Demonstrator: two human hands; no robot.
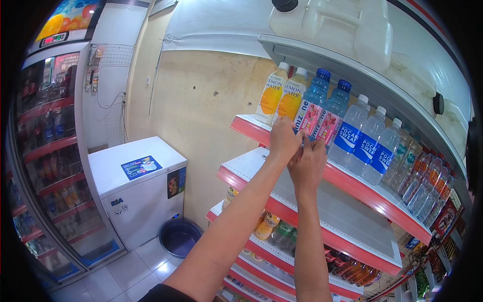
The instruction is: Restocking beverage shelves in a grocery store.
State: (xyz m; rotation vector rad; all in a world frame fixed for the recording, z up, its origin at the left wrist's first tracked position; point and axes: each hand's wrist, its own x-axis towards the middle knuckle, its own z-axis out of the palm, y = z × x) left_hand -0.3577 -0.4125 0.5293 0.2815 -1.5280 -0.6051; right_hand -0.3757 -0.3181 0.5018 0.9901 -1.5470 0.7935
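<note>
Both my hands reach up to the top bottle shelf point(377, 204) with its red front edge. My left hand point(285, 137) is at the lower part of a blue-capped bottle with a pink label point(310, 113), beside the second lemon water bottle point(292, 94). Close against it, my right hand point(309, 158) is raised to the base of the blue-capped bottles, below the second pink-labelled one point(334, 117). The fingertips hide the contact, so a firm grip cannot be made out. Pocari Sweat bottles point(349, 132) stand to the right of my hands.
Large plastic jerrycans point(339, 34) rest on the shelf above. Under my hands is a white shelf point(351, 219), with bottled drinks point(268, 226) on lower ones. A white chest freezer point(139, 188), a dark blue tub point(180, 238) and a glass-door drinks fridge point(56, 151) stand to the left.
</note>
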